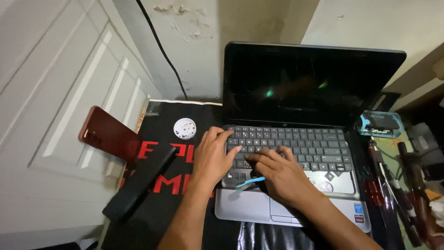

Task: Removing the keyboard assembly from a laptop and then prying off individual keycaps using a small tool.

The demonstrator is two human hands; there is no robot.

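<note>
Fingers [270,156] of my right hand [282,173] are curled narrow over the keyboard [296,146], pressing around the lower-left keys; a light blue pry tool [249,182] sticks out at 8 o'clock from under that hand, and I can't tell whether I'm pinching it or just covering it. My left hand [212,155] lies flat and loose on the keyboard's left edge, fingers pointing to 2 o'clock, gripping nothing.

Risk, as I judge it: the blue tip sits at the seam by the lifted bottom-left keys, so a hard lever could snap a key clip or scratch the silver palmrest [245,208]. Left hand slipping would let the laptop [305,92] shift on the black mat [175,139].

Outward: small white round dish [184,128] at 10 o'clock, long black bar [138,185] at 8, red phone [106,134] beyond it. Screwdrivers [384,180] lie at 3 o'clock on the tabletop [395,162].
</note>
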